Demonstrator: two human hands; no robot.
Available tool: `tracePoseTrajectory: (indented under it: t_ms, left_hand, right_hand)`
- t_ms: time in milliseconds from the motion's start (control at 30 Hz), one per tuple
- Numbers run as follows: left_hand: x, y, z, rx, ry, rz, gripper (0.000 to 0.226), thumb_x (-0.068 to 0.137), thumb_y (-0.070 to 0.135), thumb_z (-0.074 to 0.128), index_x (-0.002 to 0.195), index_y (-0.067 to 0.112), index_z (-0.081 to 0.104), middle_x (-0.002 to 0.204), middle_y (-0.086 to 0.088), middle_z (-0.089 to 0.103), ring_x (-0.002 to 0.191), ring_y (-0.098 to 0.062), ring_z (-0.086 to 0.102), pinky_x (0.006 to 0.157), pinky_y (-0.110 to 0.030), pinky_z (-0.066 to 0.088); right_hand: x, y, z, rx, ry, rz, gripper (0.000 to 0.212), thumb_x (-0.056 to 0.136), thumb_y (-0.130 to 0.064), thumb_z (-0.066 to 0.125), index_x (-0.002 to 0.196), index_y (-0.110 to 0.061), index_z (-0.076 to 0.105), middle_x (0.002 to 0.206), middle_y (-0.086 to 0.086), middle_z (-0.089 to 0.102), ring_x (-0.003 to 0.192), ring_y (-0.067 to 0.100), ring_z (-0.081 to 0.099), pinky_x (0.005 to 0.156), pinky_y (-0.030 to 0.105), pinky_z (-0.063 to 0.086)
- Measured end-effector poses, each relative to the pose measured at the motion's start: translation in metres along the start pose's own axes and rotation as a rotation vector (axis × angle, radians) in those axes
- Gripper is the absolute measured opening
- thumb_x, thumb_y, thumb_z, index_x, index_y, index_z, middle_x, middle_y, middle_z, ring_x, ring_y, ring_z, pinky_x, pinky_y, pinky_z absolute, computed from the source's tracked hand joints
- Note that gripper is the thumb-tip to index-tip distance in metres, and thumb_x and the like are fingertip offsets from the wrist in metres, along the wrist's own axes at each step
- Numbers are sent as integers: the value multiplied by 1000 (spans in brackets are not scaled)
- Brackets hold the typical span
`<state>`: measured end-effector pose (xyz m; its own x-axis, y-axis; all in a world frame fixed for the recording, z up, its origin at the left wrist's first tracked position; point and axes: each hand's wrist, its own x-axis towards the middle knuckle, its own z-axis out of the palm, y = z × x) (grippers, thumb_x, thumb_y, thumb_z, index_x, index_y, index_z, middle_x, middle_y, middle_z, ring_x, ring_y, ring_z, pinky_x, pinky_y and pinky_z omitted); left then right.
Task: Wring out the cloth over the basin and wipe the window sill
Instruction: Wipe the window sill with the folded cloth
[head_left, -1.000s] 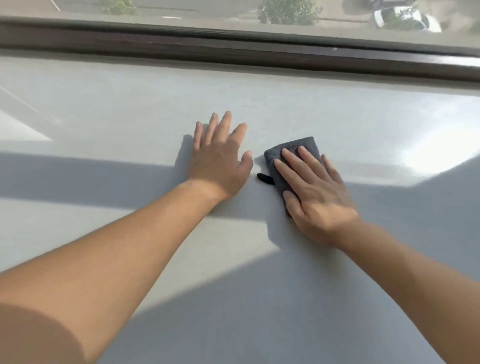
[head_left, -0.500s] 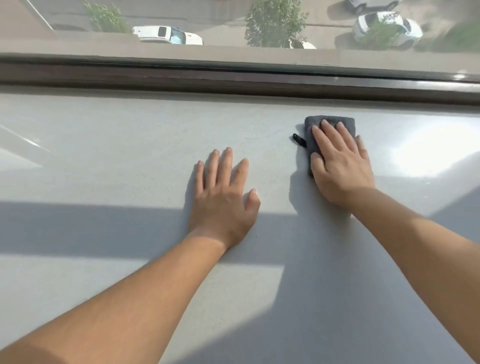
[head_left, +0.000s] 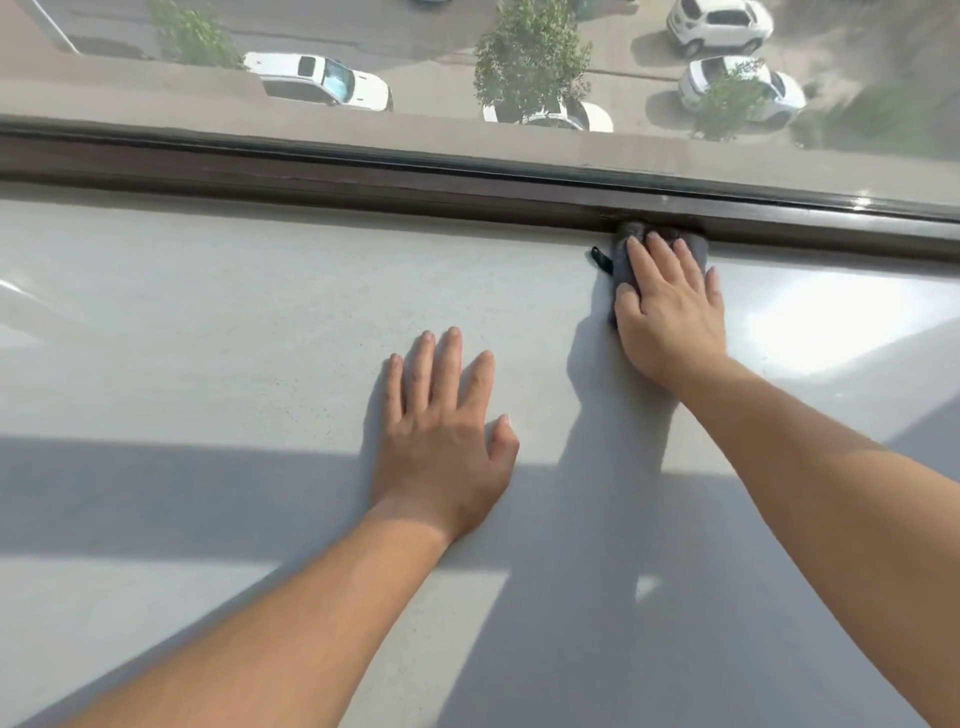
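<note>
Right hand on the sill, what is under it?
A dark grey cloth, pressed on the window sill by the right hand, its far edge against the dark frame. The hand covers most of it.

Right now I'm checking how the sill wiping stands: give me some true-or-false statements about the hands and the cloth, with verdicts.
1. The right hand presses the grey cloth onto the window sill. True.
2. The cloth lies mid-sill, far from the window. False: it sits against the dark window frame.
3. The left hand holds a second cloth. False: it rests flat on the sill, holding nothing.
4. White cars show through the glass. True.
</note>
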<state>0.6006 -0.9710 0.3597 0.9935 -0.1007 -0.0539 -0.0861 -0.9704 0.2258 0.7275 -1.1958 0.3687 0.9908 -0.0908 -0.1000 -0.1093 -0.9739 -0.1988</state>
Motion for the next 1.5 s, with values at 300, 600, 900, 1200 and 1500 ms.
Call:
tracePoseTrajectory:
  t_ms: [300,600,900,1200,1500]
  left_hand:
    - [0,-1,-1,-10,-2,5,66,91,44,30,153,20,29,164,-11,14,152,-31,3,121,-55,4]
    - [0,1,-2,17,-11,-1,67,91,44,26,153,21,27,165,-11,13,152,-31,3,121,-55,4]
    - [-1,3,-1,39,-25,-18,65,93,45,22,155,24,20,166,-7,5,152,-26,-5,122,-50,-2]
    - [-4,10,-1,38,5,-27,65,94,45,18,154,22,26,165,-8,10,152,-24,2,122,-48,-3]
    - [-35,41,3,-28,81,32,54,97,40,24,139,15,46,156,-14,34,147,-30,22,122,-49,4]
  right_hand:
    - [-28,-12,2,-75,-81,-316,63,97,-42,23,158,-33,13,167,-10,8,154,15,-2,124,47,-2]
    - [-36,-6,0,12,-26,-20,62,98,-39,25,159,-32,12,168,-9,5,154,17,-3,124,47,-3]
    - [-19,56,-14,25,-13,127,62,98,-37,26,159,-30,13,168,-8,7,154,17,-2,124,48,-1]
    - [-52,74,-12,-23,-68,-173,60,100,-38,27,158,-33,15,168,-10,8,154,15,-1,124,46,-1]
    - [-137,65,1,-39,-103,-418,62,97,-41,26,158,-31,19,167,-9,13,155,17,3,124,48,4]
